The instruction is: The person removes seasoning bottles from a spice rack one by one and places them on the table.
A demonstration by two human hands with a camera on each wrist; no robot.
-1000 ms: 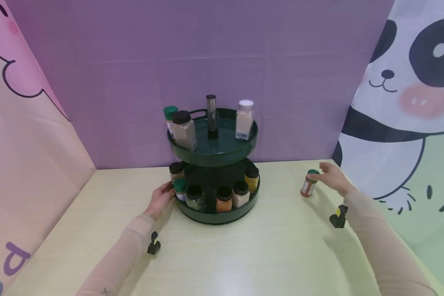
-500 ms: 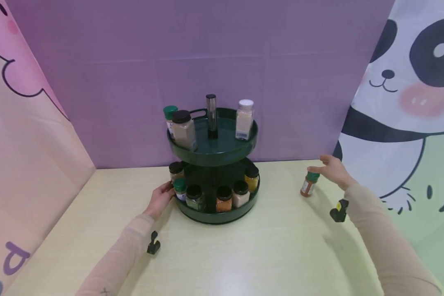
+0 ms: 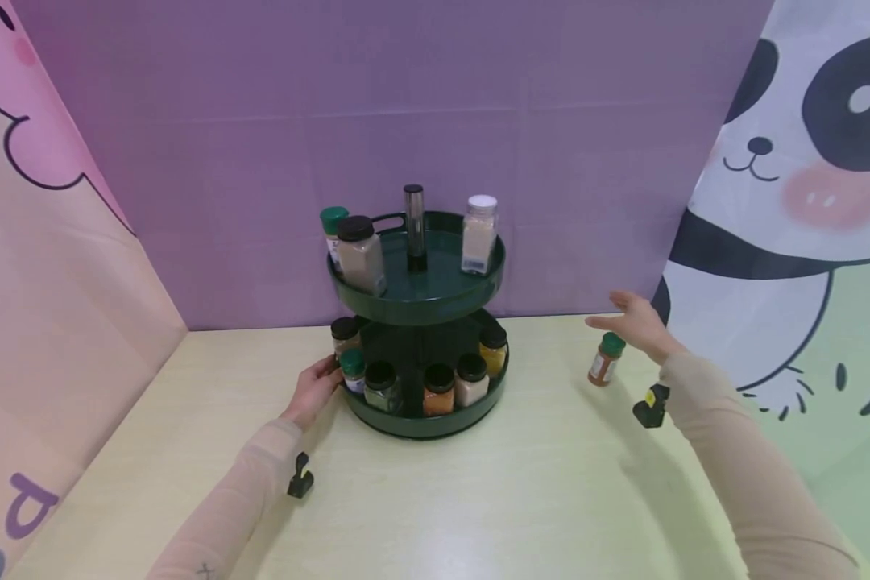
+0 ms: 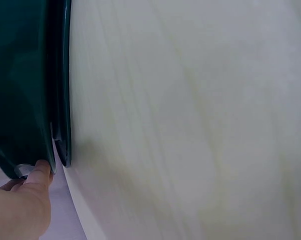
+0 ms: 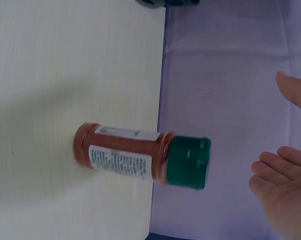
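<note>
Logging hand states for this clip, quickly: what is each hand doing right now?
Left hand: closed, holding the lower tray by its edge.
Right hand: open, empty, apart from the red jar.

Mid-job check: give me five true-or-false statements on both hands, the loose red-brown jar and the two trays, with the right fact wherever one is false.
1. The red-brown jar stands upright on the table. True.
2. The right hand is gripping the red-brown jar. False: it is open and apart from the jar, as the right wrist view shows.
3. The left hand holds the lower tray at its edge. True.
4. The white-capped jar stands on the upper tray. True.
5. The red-brown jar has a black lid. False: its lid is green.
</note>
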